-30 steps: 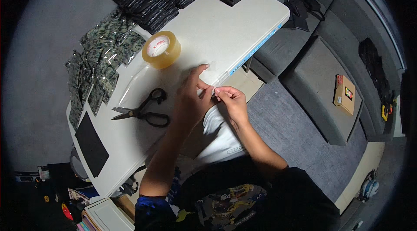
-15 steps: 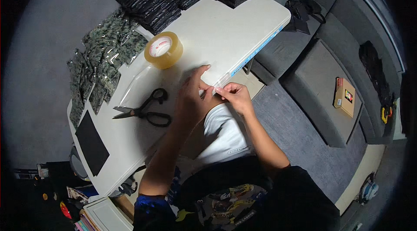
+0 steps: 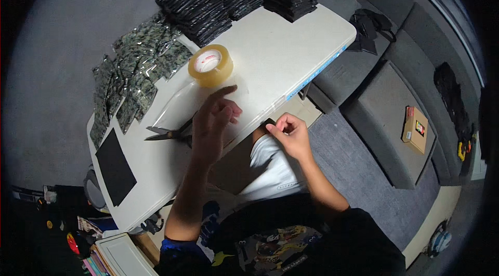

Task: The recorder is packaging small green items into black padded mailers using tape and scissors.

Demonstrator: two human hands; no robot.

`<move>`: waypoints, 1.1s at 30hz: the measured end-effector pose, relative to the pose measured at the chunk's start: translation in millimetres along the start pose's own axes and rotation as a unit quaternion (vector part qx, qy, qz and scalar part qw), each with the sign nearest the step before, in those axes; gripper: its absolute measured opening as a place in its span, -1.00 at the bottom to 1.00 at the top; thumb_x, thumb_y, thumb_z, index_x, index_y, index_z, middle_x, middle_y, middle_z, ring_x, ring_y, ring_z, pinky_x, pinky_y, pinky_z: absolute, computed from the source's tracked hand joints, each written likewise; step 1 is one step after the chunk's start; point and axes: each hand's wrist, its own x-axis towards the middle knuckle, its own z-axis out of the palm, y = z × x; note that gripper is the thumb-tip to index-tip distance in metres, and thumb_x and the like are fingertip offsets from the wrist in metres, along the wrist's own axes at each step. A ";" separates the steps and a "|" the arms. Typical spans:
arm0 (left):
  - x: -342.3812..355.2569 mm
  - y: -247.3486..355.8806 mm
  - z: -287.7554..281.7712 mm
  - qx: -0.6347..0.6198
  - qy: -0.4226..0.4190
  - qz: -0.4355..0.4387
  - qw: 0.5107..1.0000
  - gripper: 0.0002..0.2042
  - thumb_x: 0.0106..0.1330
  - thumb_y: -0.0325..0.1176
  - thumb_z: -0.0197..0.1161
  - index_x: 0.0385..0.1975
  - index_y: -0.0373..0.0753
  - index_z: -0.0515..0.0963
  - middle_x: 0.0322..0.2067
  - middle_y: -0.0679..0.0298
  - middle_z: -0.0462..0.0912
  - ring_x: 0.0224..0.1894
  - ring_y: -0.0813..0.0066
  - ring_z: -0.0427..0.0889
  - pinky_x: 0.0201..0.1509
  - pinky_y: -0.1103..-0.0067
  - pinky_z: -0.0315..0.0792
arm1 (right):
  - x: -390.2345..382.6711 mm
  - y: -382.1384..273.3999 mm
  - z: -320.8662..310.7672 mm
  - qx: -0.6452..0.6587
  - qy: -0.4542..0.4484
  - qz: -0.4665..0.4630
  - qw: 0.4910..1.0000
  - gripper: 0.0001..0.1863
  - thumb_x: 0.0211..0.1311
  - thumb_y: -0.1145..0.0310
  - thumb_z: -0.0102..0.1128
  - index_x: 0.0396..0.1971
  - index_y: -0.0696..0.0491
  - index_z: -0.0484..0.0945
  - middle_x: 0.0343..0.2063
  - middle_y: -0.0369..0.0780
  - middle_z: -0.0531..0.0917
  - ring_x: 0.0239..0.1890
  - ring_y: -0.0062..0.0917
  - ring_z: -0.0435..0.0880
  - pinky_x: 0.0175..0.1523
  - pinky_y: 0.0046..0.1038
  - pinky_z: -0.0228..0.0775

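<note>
My left hand (image 3: 218,115) is raised over the white table (image 3: 280,42) with fingers apart and holding nothing, index finger reaching toward the tape roll (image 3: 223,73). It partly hides black scissors (image 3: 161,136), whose blades point left. My right hand (image 3: 289,133) is pinched just off the table's front edge, above my leg; a small dark shape shows at its fingertips, too unclear to name. A clear plastic strip (image 3: 161,110) lies beside the scissors, and a black rectangular sheet (image 3: 114,167) lies at the table's left end.
Black plastic-wrapped stacks (image 3: 192,1) and camouflage plastic packets (image 3: 135,68) cover the back and left. At right stand grey sofa sections (image 3: 374,94) with a cardboard box (image 3: 413,130) and dark bags (image 3: 369,29). Stored items (image 3: 104,255) crowd the lower left.
My left hand has pulled back leftward from my right hand and opened over the scissors. My right hand has moved slightly down and right, still pinched. The whole scene has shifted as the camera moved.
</note>
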 end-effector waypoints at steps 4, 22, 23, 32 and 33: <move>-22.7 -7.3 -7.6 -0.121 -0.046 -0.015 0.991 -0.48 0.57 -0.08 0.11 0.33 -0.36 0.45 -0.24 0.28 0.60 -0.23 0.60 0.53 -0.09 0.59 0.45 | -9.3 -47.7 24.6 0.237 -0.064 0.026 0.969 -0.81 0.43 0.50 0.31 -0.02 0.19 0.63 -0.29 -0.27 0.75 -0.34 -0.70 0.70 -0.24 -0.64 0.57; -45.0 -8.0 -16.5 0.256 0.128 0.063 0.956 -0.72 0.35 -0.44 0.37 0.05 -0.18 0.69 -0.10 0.18 0.72 -0.16 0.41 0.70 -0.02 0.47 0.58 | -28.1 -30.9 73.2 0.225 0.082 -0.005 0.971 -0.94 0.42 0.55 0.33 -0.20 0.22 0.66 -0.34 -0.19 0.78 -0.31 -0.63 0.74 -0.11 -0.57 0.62; -45.6 -9.7 -17.3 0.261 0.092 0.067 0.959 -0.72 0.31 -0.44 0.41 0.02 -0.19 0.69 -0.10 0.20 0.74 -0.15 0.42 0.71 -0.05 0.46 0.59 | -31.3 -25.3 74.2 0.226 0.081 -0.003 0.971 -0.94 0.42 0.55 0.33 -0.20 0.22 0.66 -0.34 -0.19 0.78 -0.31 -0.63 0.74 -0.11 -0.57 0.62; -29.4 -39.2 0.6 0.379 0.008 0.084 0.922 -0.87 0.23 -0.39 0.50 -0.26 -0.19 0.75 -0.30 0.20 0.77 -0.24 0.26 0.73 -0.16 0.43 0.57 | -39.0 10.5 76.7 0.256 0.085 0.057 0.961 -0.89 0.44 0.48 0.33 -0.15 0.19 0.69 -0.29 -0.20 0.80 -0.28 -0.64 0.74 -0.09 -0.58 0.60; -26.2 -41.1 0.6 0.393 -0.007 0.121 0.912 -0.89 0.22 -0.40 0.50 -0.30 -0.19 0.75 -0.32 0.19 0.76 -0.25 0.20 0.73 -0.15 0.40 0.57 | -37.2 13.6 75.4 0.256 0.086 0.057 0.961 -0.89 0.44 0.48 0.33 -0.15 0.19 0.69 -0.29 -0.20 0.80 -0.28 -0.64 0.74 -0.09 -0.58 0.60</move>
